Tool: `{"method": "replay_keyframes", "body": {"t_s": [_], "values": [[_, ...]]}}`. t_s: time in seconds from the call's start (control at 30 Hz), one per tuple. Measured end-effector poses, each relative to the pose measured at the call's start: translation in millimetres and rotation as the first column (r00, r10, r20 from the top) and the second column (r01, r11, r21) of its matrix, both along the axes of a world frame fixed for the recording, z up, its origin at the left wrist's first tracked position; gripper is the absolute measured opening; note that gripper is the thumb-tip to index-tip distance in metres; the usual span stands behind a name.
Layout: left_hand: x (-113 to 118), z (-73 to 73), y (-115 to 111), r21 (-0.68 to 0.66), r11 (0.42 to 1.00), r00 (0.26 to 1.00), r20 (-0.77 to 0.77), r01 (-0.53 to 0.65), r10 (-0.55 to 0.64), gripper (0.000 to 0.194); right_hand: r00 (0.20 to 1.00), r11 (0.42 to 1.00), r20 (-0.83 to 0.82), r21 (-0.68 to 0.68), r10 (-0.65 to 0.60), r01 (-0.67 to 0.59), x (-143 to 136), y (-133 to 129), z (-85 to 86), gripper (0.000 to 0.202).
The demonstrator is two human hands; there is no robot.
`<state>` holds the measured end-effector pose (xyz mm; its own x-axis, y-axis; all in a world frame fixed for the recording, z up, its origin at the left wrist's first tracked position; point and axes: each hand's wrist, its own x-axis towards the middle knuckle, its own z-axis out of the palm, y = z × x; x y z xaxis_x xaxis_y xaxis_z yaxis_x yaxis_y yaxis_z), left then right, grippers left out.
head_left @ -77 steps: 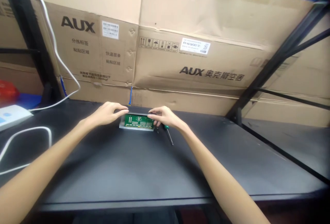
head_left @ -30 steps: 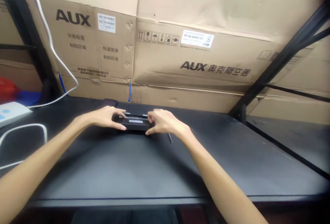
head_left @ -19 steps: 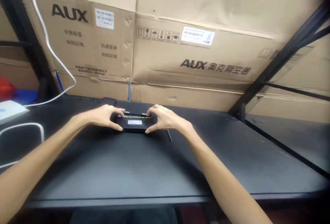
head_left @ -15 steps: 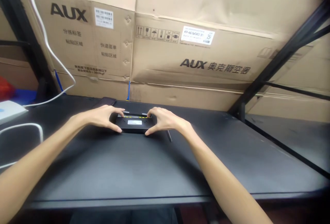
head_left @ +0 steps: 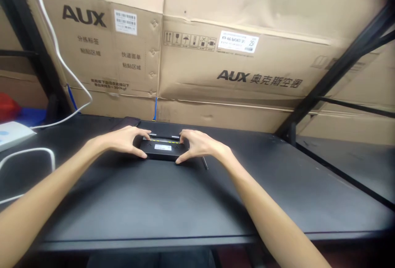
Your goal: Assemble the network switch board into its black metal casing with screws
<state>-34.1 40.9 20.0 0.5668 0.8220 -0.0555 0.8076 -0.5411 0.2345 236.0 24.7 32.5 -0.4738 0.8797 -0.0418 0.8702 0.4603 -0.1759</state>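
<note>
A flat black box (head_left: 165, 155) with a white label (head_left: 163, 147) on top lies on the black tabletop. Yellow dashes and a pale strip run along its far edge. My left hand (head_left: 128, 140) grips its left end, thumb at the near corner and fingers at the far side. At the right end, my right hand (head_left: 199, 144) holds it the same way, thumb in front. Just behind the box sits another dark object with two pale pieces along it; its kind is unclear. A thin dark rod (head_left: 205, 162) lies beside my right hand.
Cardboard sheets (head_left: 191, 79) printed AUX stand behind the black table (head_left: 148, 206). Black metal frame bars (head_left: 321, 79) slope at both sides. On the left are a white power strip (head_left: 15, 134) and a white cable (head_left: 58, 54). A dark flat item (head_left: 128, 122) lies behind my left hand.
The view has shifted slightly. Both hands keep nearly the same hold on the black box.
</note>
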Motion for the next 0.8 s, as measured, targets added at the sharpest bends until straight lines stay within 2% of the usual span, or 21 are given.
{"method": "replay_keyframes", "body": {"t_s": [0.2, 0.4, 0.8], "values": [[-5, -2.3, 3, -0.038, 0.999, 1.000, -0.019, 0.004, -0.005, 0.072, 1.000, 1.000, 0.020, -0.017, 0.017, -0.017, 2, 1, -0.6, 0.058], [-10, -4.5, 6, -0.023, 0.999, 0.998, -0.051, -0.047, 0.045, 0.077, 1.000, 0.999, 0.011, -0.040, -0.006, 0.006, 3, 1, -1.9, 0.062], [-14, -1.8, -3, -0.045, 0.998, 0.999, 0.000, -0.037, 0.037, 0.069, 0.994, 0.998, -0.088, 0.014, 0.067, -0.066, 18, 3, -15.4, 0.065]]}}
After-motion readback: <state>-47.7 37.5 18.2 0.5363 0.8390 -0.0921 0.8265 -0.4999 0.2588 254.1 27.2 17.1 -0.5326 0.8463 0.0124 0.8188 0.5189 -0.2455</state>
